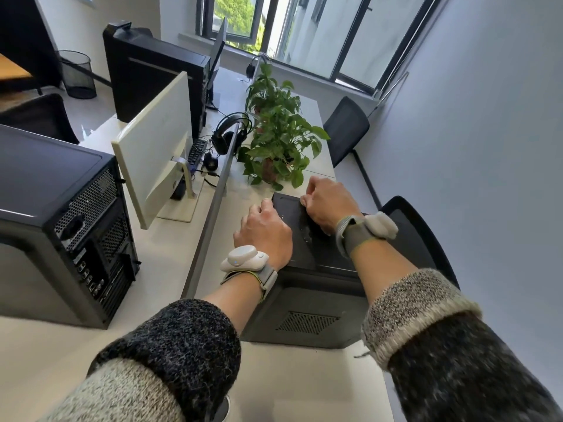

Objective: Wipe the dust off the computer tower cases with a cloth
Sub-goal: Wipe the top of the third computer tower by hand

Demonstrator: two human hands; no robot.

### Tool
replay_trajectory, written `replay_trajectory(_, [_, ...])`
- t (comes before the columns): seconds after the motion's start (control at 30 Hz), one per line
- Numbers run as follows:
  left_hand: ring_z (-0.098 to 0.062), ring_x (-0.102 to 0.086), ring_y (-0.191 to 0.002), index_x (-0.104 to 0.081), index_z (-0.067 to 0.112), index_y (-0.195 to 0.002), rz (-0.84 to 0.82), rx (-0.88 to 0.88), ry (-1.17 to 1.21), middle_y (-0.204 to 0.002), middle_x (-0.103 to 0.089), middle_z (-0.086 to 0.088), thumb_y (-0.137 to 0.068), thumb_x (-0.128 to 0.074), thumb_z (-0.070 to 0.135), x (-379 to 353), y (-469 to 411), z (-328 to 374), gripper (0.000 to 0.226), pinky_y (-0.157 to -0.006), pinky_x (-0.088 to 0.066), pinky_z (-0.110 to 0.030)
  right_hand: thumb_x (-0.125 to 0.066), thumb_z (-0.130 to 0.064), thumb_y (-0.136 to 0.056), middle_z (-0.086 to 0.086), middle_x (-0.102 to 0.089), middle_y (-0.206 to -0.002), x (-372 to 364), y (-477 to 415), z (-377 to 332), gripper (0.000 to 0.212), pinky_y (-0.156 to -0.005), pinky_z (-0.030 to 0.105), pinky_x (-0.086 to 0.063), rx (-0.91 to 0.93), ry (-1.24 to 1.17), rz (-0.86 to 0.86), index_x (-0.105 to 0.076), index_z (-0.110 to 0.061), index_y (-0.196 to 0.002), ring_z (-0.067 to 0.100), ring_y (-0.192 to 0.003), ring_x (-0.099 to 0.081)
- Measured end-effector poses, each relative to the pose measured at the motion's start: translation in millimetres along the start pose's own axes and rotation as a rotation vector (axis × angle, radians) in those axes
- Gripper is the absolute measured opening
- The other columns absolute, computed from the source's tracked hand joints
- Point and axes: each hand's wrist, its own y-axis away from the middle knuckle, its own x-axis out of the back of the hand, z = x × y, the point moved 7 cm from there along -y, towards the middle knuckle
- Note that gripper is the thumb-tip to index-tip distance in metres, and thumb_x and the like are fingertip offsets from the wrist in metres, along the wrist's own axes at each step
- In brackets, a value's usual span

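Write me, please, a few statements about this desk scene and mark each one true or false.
1. Both the left hand and the right hand rest on top of the black tower. True.
2. The back of the monitor is black. False: it is white.
3. The potted plants stand on the desk beyond the black tower. True.
4. The wastebasket sits on the desk. False: it stands on the floor, far left.
5. A second tower stands left of the divider, its vented rear showing. True.
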Motion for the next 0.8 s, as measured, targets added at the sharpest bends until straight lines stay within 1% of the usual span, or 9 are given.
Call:
replay_trajectory(0.13, [-0.034,-0.058,-0.111,-0.054,0.013,-0.129,-0.002,0.000,-0.016,-0.120,-0.061,-0.012,-0.107,-0.039,0.020,-0.3,0.4,2.2,0.028,-0.088,-0.047,-0.047,-0.061,-0.033,-0.099,0.008,-0.068,-0.115,-1.6,-12.9,-2.0,0.009,-0.093,0.045,-0.056,-0.040,0.004,0.029,-0.062,-0.026,-0.104,0.032,-0.105,-0.065])
replay_trajectory(0.27, [-0.034,-0.058,-0.110,-0.054,0.013,-0.126,0.008,0.002,-0.026,-0.119,-0.061,-0.012,-0.106,-0.040,0.018,0.7,-0.6,2.6,0.026,-0.088,-0.048,-0.047,-0.064,-0.037,-0.101,0.004,-0.069,-0.113,1.0,3.4,2.4,0.011,-0.095,0.043,-0.054,0.001,-0.090,0.041,-0.065,-0.026,-0.104,0.027,-0.104,-0.062])
replay_trajectory(0.37, [-0.035,-0.058,-0.111,-0.054,0.012,-0.126,0.000,0.004,-0.016,-0.119,-0.061,-0.013,-0.105,-0.040,0.018,-0.5,-1.5,2.9,0.026,-0.090,-0.050,-0.048,-0.065,-0.039,-0.102,0.002,-0.069,-0.110,1.6,25.9,5.6,0.012,-0.094,0.040,-0.053,0.030,-0.116,-0.009,-0.065,-0.027,-0.102,0.023,-0.099,-0.061])
replay_trajectory(0.47, [-0.035,-0.059,-0.110,-0.054,0.012,-0.126,0.001,0.000,-0.004,-0.119,-0.061,-0.013,-0.105,-0.040,0.018,-0.7,-2.0,1.7,0.026,-0.089,-0.050,-0.048,-0.067,-0.042,-0.100,-0.003,-0.071,-0.101,2.5,56.0,8.8,0.013,-0.091,0.044,-0.058,0.055,-0.155,-0.090,-0.065,-0.029,-0.097,0.020,-0.095,-0.067])
replay_trajectory(0.5, [-0.034,-0.059,-0.110,-0.054,0.012,-0.126,0.000,-0.004,-0.002,-0.119,-0.061,-0.013,-0.105,-0.040,0.018,-0.9,-2.0,1.3,0.026,-0.089,-0.050,-0.048,-0.068,-0.042,-0.100,-0.005,-0.071,-0.099,2.0,65.9,9.9,0.014,-0.089,0.043,-0.059,0.068,-0.166,-0.115,-0.065,-0.030,-0.095,0.018,-0.092,-0.068])
replay_trajectory(0.6, [-0.034,-0.058,-0.111,-0.053,0.012,-0.127,-0.001,-0.006,0.001,-0.120,-0.060,-0.013,-0.105,-0.040,0.019,-1.7,-2.9,0.6,0.027,-0.089,-0.050,-0.048,-0.069,-0.042,-0.100,-0.007,-0.070,-0.099,1.5,81.7,13.0,0.013,-0.087,0.040,-0.060,0.096,-0.151,-0.157,-0.064,-0.031,-0.094,0.013,-0.090,-0.067])
replay_trajectory(0.67, [-0.035,-0.058,-0.111,-0.053,0.012,-0.128,-0.013,-0.003,0.003,-0.121,-0.060,-0.014,-0.105,-0.039,0.019,-3.0,-4.2,0.8,0.028,-0.090,-0.050,-0.048,-0.068,-0.040,-0.100,-0.004,-0.069,-0.100,2.7,74.5,10.5,0.012,-0.090,0.042,-0.058,0.092,-0.124,-0.153,-0.063,-0.030,-0.095,0.017,-0.093,-0.066])
replay_trajectory(0.73, [-0.037,-0.058,-0.112,-0.054,0.011,-0.128,-0.021,0.001,0.011,-0.122,-0.060,-0.015,-0.105,-0.039,0.019,-3.8,-5.8,1.9,0.028,-0.091,-0.049,-0.049,-0.067,-0.042,-0.099,0.000,-0.068,-0.103,5.4,62.3,3.8,0.013,-0.094,0.047,-0.057,0.073,-0.087,-0.115,-0.062,-0.030,-0.097,0.023,-0.098,-0.065])
replay_trajectory(0.8, [-0.039,-0.058,-0.115,-0.054,0.011,-0.129,-0.025,0.011,0.013,-0.125,-0.059,-0.016,-0.105,-0.039,0.019,-4.3,-5.9,1.0,0.029,-0.093,-0.049,-0.051,-0.066,-0.041,-0.099,0.003,-0.067,-0.107,5.8,56.9,-1.4,0.013,-0.095,0.049,-0.057,0.056,-0.068,-0.083,-0.063,-0.029,-0.101,0.027,-0.101,-0.064])
